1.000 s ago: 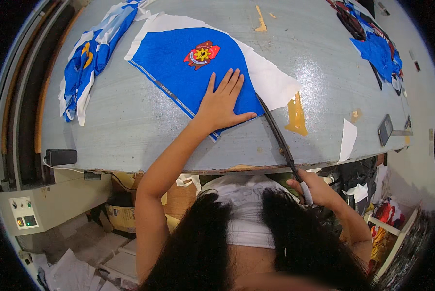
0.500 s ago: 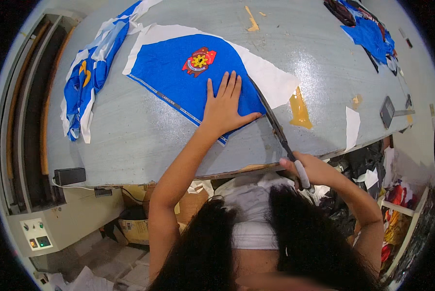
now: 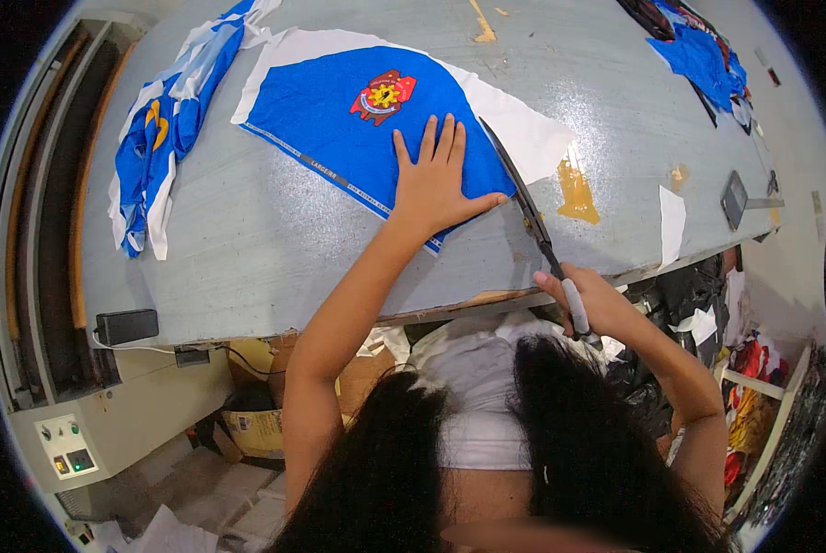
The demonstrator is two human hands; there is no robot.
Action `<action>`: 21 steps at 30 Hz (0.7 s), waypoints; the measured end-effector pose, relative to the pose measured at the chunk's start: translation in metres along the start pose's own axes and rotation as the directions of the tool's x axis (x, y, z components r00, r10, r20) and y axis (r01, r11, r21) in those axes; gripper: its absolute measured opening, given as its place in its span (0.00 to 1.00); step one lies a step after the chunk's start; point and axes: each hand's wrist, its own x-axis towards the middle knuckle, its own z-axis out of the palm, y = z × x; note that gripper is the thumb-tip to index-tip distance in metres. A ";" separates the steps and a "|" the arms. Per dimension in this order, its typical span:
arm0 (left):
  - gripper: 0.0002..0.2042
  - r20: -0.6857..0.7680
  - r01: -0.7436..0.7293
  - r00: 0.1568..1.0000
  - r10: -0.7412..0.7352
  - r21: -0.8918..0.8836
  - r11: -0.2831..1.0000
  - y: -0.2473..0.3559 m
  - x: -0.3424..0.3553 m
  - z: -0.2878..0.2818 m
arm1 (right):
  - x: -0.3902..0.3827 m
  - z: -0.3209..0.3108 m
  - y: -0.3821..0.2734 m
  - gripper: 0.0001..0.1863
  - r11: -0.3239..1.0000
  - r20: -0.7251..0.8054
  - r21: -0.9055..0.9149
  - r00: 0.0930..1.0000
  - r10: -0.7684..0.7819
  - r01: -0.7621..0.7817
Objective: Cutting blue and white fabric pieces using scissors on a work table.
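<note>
A blue cloth piece (image 3: 321, 101) with a white margin (image 3: 523, 134) and a red and yellow emblem (image 3: 383, 97) lies flat on the grey table. My left hand (image 3: 431, 184) presses on its lower right part, palm down, fingers spread and thumb stretched toward the right edge. Long dark shears (image 3: 534, 221) are in my right hand (image 3: 590, 300), whose fingers wrap their light-wrapped handle at the table's front edge. Their blades point away from me, along the blue piece's right edge beside the white margin. How far the blades are parted is hard to see.
Blue and white printed cloth (image 3: 164, 120) lies bunched at the left. More garments (image 3: 698, 60) are heaped at the far right. A white scrap (image 3: 672, 226) and a dark phone-like device (image 3: 734, 200) rest at the right. A black adapter box (image 3: 127, 325) sits at the front left corner.
The whole view has shifted slightly, so the table and cloth appear higher. The shears have edged a little forward along the cloth, while my left hand keeps nearly the same spot on it.
</note>
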 end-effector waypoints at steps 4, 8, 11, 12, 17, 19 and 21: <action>0.52 -0.014 0.002 1.000 -0.002 0.005 1.000 0.001 -0.001 0.001 | -0.003 0.000 -0.001 0.35 1.000 0.000 0.007 1.000 0.029 -0.029; 0.49 -0.007 0.015 1.000 -0.015 -0.027 1.000 -0.002 0.000 0.001 | -0.004 -0.008 -0.009 0.34 0.994 0.074 0.100 0.997 0.038 -0.045; 0.45 -0.078 0.009 0.997 -0.010 -0.018 1.000 -0.011 0.005 0.001 | 0.003 -0.014 -0.016 0.35 0.990 0.187 0.130 0.982 0.026 -0.051; 0.42 -0.109 0.000 0.994 0.003 0.032 0.999 -0.014 0.005 0.000 | 0.007 -0.015 -0.018 0.36 0.994 0.199 0.099 0.980 0.030 -0.051; 0.43 -0.055 0.026 0.998 -0.025 0.019 0.999 -0.021 0.002 0.001 | 0.018 -0.011 -0.027 0.39 0.996 0.153 0.067 0.987 0.043 -0.054; 0.43 -0.039 0.033 0.999 -0.031 0.034 0.999 -0.020 0.001 0.001 | 0.021 -0.011 -0.030 0.39 0.998 0.123 -0.017 0.991 0.054 -0.052; 0.44 -0.035 0.044 0.998 -0.043 0.027 0.999 -0.018 0.001 0.001 | 0.022 -0.010 -0.033 0.40 1.000 0.120 0.011 0.992 0.021 -0.023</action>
